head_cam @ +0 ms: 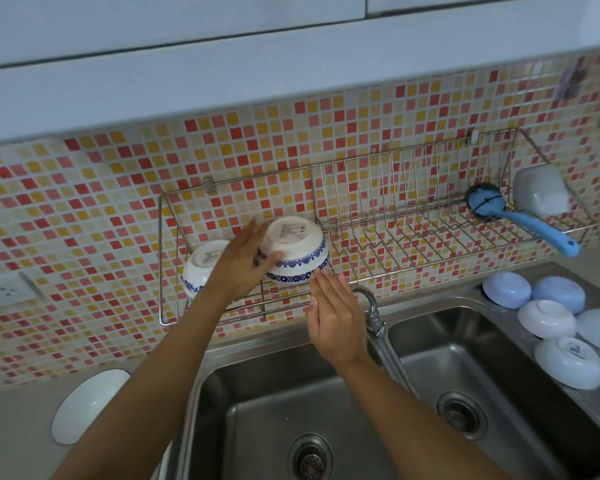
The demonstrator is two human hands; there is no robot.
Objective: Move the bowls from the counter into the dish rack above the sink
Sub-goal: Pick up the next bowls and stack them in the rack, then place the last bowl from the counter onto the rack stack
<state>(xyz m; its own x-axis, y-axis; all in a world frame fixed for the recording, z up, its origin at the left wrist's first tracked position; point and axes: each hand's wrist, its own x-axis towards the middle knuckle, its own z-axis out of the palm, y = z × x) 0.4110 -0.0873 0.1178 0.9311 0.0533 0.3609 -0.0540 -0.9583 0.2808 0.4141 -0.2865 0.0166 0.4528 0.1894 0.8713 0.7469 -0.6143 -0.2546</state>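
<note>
A wire dish rack point(413, 216) hangs on the tiled wall above the sink. In its left section lie two upturned white bowls with blue flower bands: one at the far left point(201, 268) and a larger one point(298, 251) beside it. My left hand point(246, 261) rests against the larger bowl's left side, thumb on its blue band. Just below that bowl, my right hand point(333, 317) is flat with fingers together, its fingertips near the rim. Several white and pale blue bowls point(555, 320) sit upside down on the counter to the right of the sink.
A double steel sink point(499, 348) with a tap point(371, 306) lies below the rack. A blue-handled brush point(520, 220) and a white cup point(541, 192) occupy the rack's right end. A white plate point(87, 407) lies on the left counter, a wall socket point(0, 292) above it.
</note>
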